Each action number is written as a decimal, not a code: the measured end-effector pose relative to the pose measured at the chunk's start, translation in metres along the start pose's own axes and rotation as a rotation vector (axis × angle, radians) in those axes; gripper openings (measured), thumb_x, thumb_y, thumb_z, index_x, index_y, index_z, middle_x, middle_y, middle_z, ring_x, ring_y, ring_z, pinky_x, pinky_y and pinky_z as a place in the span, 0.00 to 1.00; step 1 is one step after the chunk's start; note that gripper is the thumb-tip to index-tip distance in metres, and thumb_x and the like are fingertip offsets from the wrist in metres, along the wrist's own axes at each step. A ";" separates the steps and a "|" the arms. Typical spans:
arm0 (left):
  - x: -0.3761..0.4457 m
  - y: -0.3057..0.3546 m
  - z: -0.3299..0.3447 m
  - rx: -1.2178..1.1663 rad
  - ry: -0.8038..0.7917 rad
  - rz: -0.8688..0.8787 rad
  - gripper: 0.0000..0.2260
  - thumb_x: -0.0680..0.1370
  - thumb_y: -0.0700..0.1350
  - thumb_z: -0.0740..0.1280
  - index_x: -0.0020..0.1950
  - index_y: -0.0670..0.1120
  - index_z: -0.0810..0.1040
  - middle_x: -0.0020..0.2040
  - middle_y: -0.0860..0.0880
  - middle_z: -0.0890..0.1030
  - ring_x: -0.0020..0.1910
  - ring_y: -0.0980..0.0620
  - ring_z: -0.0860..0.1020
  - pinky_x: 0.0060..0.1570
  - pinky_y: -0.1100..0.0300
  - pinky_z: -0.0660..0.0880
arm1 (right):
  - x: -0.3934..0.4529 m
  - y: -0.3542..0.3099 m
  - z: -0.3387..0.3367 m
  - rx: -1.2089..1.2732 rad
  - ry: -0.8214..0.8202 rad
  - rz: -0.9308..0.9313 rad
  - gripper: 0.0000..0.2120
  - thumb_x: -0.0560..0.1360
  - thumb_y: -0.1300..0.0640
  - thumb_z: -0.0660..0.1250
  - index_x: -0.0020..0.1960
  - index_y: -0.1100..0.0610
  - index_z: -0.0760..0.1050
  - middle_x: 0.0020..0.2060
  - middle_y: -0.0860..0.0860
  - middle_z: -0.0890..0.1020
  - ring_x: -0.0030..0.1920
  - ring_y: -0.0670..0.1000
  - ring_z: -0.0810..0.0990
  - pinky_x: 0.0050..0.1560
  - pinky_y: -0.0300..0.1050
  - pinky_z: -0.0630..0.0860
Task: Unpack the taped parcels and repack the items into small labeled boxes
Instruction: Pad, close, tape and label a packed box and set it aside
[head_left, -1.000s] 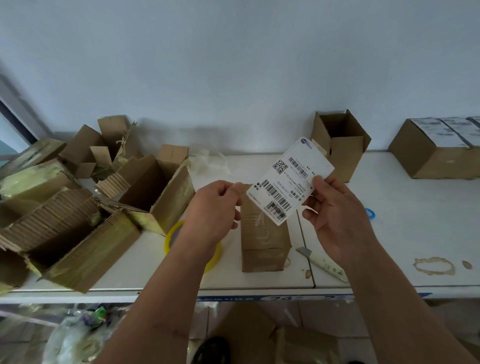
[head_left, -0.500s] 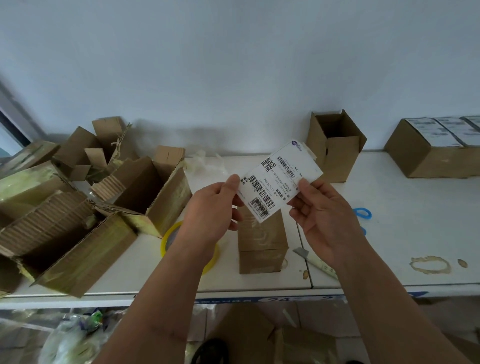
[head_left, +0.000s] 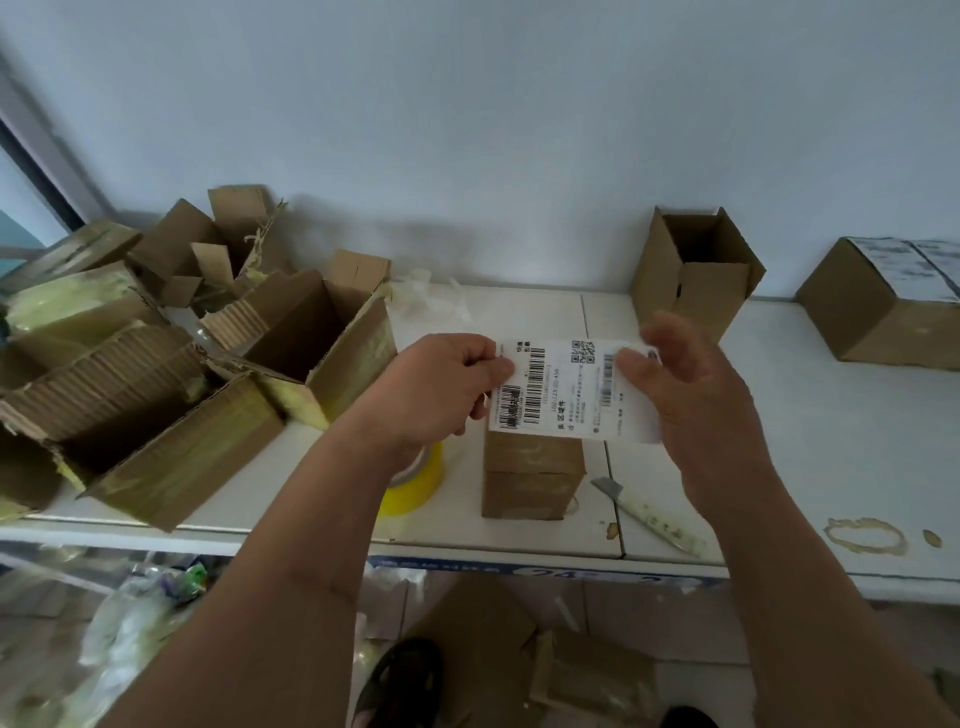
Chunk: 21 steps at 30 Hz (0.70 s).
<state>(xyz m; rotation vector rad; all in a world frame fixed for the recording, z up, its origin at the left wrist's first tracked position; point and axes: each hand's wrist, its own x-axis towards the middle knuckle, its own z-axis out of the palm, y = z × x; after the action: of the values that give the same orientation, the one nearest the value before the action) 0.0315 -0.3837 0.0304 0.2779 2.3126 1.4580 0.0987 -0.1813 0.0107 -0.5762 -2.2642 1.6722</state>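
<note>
Room: a pale blue-white wall behind a white desk (head_left: 831, 415) whose near edge runs across the middle of the view; scraps of cardboard and plastic lie on the floor below.
Left hand (head_left: 441, 389): forearm reaches in from the near left, knuckles up, thumb and fingers pinching the left end of the label (head_left: 566, 389).
Right hand (head_left: 691, 395): forearm comes from the near right, back of the hand toward the camera, thumb on the right end of the label, fingers loosely spread above it; the hand is blurred.
Label: white, printed with barcodes and a QR code, held level and stretched between both hands, just over the top of the small box (head_left: 532, 478). Whether it touches the box cannot be told.
Small box: closed, upright, near the desk's front edge in the middle.
Change: half a second ago the label was tilted, its right end higher, and above the box; now it lies horizontal and lower, hiding the box top.
Left side: a heap of torn open boxes (head_left: 171, 374) with yellowish tape.
Tape roll (head_left: 415, 483): yellow, under the left wrist.
Knife (head_left: 649, 514): flat on the desk, right of the small box.
Far right: an open box (head_left: 696, 280) and a labelled box (head_left: 883, 306).
</note>
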 end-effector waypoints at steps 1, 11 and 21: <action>-0.001 0.001 0.000 0.036 -0.026 0.005 0.09 0.81 0.45 0.65 0.45 0.43 0.82 0.30 0.53 0.78 0.27 0.57 0.70 0.27 0.65 0.67 | -0.002 0.000 -0.002 -0.075 -0.052 -0.039 0.16 0.76 0.46 0.68 0.63 0.41 0.73 0.55 0.45 0.81 0.42 0.47 0.84 0.37 0.41 0.82; 0.007 0.005 -0.004 0.044 0.091 0.087 0.04 0.78 0.47 0.70 0.50 0.50 0.85 0.39 0.55 0.85 0.30 0.64 0.75 0.30 0.73 0.69 | -0.003 0.001 -0.009 -0.143 -0.228 -0.057 0.04 0.76 0.55 0.70 0.43 0.51 0.82 0.36 0.41 0.85 0.34 0.37 0.81 0.31 0.27 0.73; 0.011 -0.003 -0.007 0.021 0.318 0.007 0.08 0.81 0.46 0.63 0.46 0.49 0.81 0.42 0.51 0.82 0.39 0.53 0.79 0.43 0.58 0.77 | 0.005 0.016 -0.002 0.071 -0.111 0.097 0.02 0.76 0.55 0.69 0.45 0.53 0.79 0.45 0.50 0.86 0.46 0.50 0.84 0.42 0.41 0.77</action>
<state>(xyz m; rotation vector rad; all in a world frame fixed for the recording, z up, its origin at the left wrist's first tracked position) 0.0188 -0.3868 0.0280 0.0623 2.5763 1.5799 0.0979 -0.1735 -0.0039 -0.6000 -2.2747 1.8667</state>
